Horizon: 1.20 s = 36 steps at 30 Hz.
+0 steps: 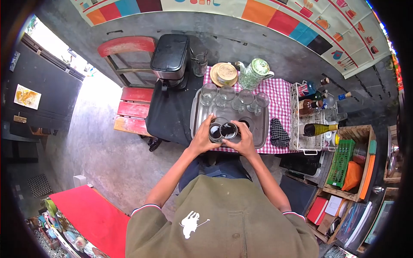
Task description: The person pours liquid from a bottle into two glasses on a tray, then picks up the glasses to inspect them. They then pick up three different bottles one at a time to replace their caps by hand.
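Note:
Over the front of a metal tray [195, 122], my left hand [203, 136] is wrapped round a glass with dark contents [215, 131]. My right hand [243, 139] holds a second glass with dark contents [228, 130], close beside the first, and the rims overlap in view. Behind my right fingers another dark-filled glass partly shows. Several empty-looking stemmed glasses [224, 95] stand along the back of the tray. A green patterned teapot [254, 74] and a round wooden-topped container [226, 73] are behind the tray.
A black coffee machine [170, 56] stands at the back left, near a red chair [132, 107]. On the checked cloth [282, 96] lies a dark folded cloth [279, 132]. A wire rack [294, 116] with several bottles is at the right, near wooden crates [342, 192].

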Tool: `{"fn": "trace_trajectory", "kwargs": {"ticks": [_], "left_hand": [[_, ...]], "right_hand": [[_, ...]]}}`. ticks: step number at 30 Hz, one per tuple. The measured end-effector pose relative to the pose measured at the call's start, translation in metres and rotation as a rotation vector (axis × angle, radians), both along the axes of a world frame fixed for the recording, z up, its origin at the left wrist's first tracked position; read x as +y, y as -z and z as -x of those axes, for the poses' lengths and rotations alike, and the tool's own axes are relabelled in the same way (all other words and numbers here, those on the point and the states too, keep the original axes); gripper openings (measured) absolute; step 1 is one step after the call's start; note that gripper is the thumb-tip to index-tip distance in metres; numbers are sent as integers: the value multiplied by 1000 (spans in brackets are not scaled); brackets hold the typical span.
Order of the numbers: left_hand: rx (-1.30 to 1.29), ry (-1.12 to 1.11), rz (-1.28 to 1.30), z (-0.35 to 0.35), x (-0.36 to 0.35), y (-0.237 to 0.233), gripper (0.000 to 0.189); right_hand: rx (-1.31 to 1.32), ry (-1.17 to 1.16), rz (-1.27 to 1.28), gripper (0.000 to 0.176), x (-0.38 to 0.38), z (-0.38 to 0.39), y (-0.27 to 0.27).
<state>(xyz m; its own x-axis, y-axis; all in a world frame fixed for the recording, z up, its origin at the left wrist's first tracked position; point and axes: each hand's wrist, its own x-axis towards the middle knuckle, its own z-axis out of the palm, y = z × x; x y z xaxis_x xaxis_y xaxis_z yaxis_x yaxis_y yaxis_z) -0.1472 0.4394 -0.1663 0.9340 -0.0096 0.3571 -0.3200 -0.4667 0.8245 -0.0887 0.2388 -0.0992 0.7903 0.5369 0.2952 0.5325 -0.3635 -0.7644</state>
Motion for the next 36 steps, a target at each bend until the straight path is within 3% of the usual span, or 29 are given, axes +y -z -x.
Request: {"fn": "trace_trajectory", "kwargs": {"ticks": [6,36], "left_hand": [[66,23,92,5,-7,1,121],[35,50,61,1,-4,1,128]], "right_hand": [[-68,-33,36,68,0,-3,4],[-179,-56,269,66,5,-9,-4]]}}
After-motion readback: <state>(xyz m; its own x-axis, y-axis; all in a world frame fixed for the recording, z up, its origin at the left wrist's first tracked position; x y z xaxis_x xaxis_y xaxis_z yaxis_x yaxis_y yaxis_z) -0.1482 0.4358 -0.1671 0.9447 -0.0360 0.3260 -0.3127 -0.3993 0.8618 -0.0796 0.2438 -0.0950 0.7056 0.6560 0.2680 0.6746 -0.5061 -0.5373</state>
